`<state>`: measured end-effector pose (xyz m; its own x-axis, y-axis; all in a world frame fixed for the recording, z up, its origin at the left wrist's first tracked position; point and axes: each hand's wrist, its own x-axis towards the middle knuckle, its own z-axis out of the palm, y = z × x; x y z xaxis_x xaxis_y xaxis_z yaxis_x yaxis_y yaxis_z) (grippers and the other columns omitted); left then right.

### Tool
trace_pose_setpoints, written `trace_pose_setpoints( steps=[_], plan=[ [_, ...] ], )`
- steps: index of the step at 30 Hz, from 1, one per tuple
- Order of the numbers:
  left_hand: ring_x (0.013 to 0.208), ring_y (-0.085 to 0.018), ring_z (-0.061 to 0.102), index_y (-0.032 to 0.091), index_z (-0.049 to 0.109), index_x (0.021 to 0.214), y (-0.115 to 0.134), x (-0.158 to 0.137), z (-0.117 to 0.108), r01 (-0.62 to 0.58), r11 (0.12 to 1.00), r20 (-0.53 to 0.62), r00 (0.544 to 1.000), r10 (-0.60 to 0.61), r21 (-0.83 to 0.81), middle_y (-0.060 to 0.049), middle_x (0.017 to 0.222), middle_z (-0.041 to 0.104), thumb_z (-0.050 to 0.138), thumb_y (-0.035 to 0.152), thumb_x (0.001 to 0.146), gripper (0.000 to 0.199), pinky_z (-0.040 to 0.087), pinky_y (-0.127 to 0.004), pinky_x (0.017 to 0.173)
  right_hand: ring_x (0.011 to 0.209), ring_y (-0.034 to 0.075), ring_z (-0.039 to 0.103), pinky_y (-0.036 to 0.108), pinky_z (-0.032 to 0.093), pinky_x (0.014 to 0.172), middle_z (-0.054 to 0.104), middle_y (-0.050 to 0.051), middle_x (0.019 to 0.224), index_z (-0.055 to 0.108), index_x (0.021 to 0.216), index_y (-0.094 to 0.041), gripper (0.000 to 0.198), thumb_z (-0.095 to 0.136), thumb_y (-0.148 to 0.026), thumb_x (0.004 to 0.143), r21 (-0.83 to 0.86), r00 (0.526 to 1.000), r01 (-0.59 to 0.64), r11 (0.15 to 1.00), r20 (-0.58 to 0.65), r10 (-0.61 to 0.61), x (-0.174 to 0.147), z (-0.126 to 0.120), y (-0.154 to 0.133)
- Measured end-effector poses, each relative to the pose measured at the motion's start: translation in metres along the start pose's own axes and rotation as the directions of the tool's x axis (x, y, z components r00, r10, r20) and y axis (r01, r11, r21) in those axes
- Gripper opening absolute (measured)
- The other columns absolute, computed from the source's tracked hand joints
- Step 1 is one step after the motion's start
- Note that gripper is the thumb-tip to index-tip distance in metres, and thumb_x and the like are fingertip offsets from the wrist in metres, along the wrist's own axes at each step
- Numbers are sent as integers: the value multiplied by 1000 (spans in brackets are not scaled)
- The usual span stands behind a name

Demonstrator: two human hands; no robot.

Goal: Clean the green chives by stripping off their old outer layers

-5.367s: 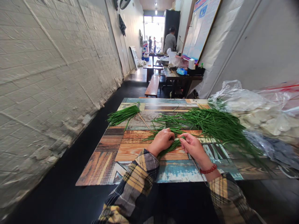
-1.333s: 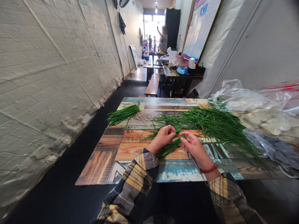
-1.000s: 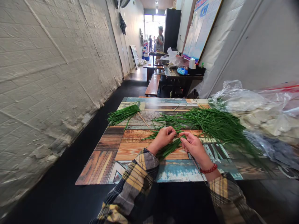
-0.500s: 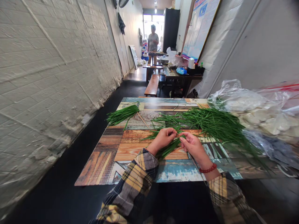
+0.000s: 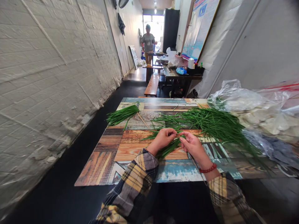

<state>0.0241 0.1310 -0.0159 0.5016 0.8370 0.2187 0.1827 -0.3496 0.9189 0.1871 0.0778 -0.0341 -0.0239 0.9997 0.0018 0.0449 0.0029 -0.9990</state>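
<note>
My left hand (image 5: 165,139) is closed in a pinch at the table's middle, its fingertips meeting those of my right hand; what lies inside the pinch is too small to make out. My right hand (image 5: 192,146), with a red bead bracelet at the wrist, grips a thin wooden skewer (image 5: 194,161) that slants down toward my sleeve. Under both hands lies a small bunch of green chives (image 5: 168,150), partly hidden by them. Just beyond, a large loose heap of chives (image 5: 210,123) spreads to the right.
At the left edge of the patterned tabletop (image 5: 133,152) sits a neat chive bundle (image 5: 122,114) with wooden skewers (image 5: 143,120) beside it. Clear plastic bags (image 5: 261,109) are piled at right. Farther off stand a bench (image 5: 152,85), another laden table (image 5: 173,73) and a person (image 5: 148,42).
My hands hold almost the same pose over the chives. In the background, the person has shifted slightly left and the arms are now spread out.
</note>
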Motion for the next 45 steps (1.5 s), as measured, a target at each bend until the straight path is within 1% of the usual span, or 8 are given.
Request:
trace_pose_setpoints(
  steps=[5, 15, 20, 22, 31, 37, 40, 45],
  plan=[
    [63, -10, 51, 11, 67, 76, 0, 0, -1, 1, 998, 8, 1000, -1, 55, -1, 67, 61, 51, 19, 79, 18, 41, -19, 61, 36, 9, 44, 20, 32, 36, 56, -6, 52, 46, 124, -20, 54, 63, -43, 78, 0, 1000, 10, 1000, 11, -10, -2, 0, -3],
    [76, -13, 60, 14, 71, 85, 2, -3, -3, -60, 990, 90, 995, 49, 125, -4, 82, 69, 54, 18, 79, 18, 45, -22, 71, 35, 8, 44, 20, 32, 36, 53, -8, 51, 51, 99, -21, 34, 62, -45, 77, 5, 1000, 30, 1000, -2, -30, 0, 0, 3],
    [71, -13, 58, 13, 69, 86, -5, 4, -13, 83, 981, -205, 978, -46, 173, -4, 76, 67, 49, 16, 81, 21, 43, -22, 66, 35, 8, 43, 20, 29, 35, 54, -7, 51, 51, 99, -21, 33, 62, -44, 78, -10, 1000, 19, 1000, 11, -19, 0, 0, 2],
    [70, -14, 57, 13, 68, 83, -7, 5, -16, 114, 961, -258, 965, -47, 253, -4, 75, 66, 48, 15, 80, 20, 42, -23, 66, 35, 8, 43, 20, 29, 35, 54, -7, 51, 50, 99, -21, 33, 62, -44, 78, -11, 1000, 10, 1000, 10, -10, 0, 0, 1],
    [72, -16, 53, 18, 65, 80, 5, -8, -13, 27, 775, -19, 1000, -20, 632, -4, 79, 58, 60, 20, 73, 8, 39, -25, 65, 35, 9, 43, 21, 30, 36, 54, -7, 50, 50, 99, -21, 34, 62, -44, 77, -6, 1000, 3, 1000, 5, -3, -1, 0, 1],
    [78, -18, 54, 18, 63, 73, 5, -9, -12, 27, 721, -9, 1000, -28, 692, -6, 79, 56, 53, 15, 76, 10, 40, -27, 70, 35, 8, 42, 20, 30, 36, 54, -7, 51, 51, 98, -21, 33, 62, -43, 77, -7, 1000, 5, 1000, 1, -5, -1, 1, 0],
    [77, -18, 53, 17, 61, 72, 3, -8, -12, 20, 743, -32, 1000, 1, 669, -6, 79, 56, 49, 14, 78, 14, 39, -27, 70, 35, 9, 42, 20, 30, 36, 54, -7, 50, 50, 98, -22, 33, 62, -44, 77, -8, 1000, 0, 1000, -2, 0, -1, 1, 0],
    [68, -13, 50, 16, 56, 72, -3, -1, -10, -4, 889, -96, 994, 54, 458, -2, 72, 55, 48, 12, 78, 11, 38, -24, 64, 35, 8, 42, 20, 30, 36, 54, -7, 51, 50, 99, -21, 32, 61, -43, 78, -14, 1000, 13, 1000, 4, -13, -1, 1, 1]
  ],
)
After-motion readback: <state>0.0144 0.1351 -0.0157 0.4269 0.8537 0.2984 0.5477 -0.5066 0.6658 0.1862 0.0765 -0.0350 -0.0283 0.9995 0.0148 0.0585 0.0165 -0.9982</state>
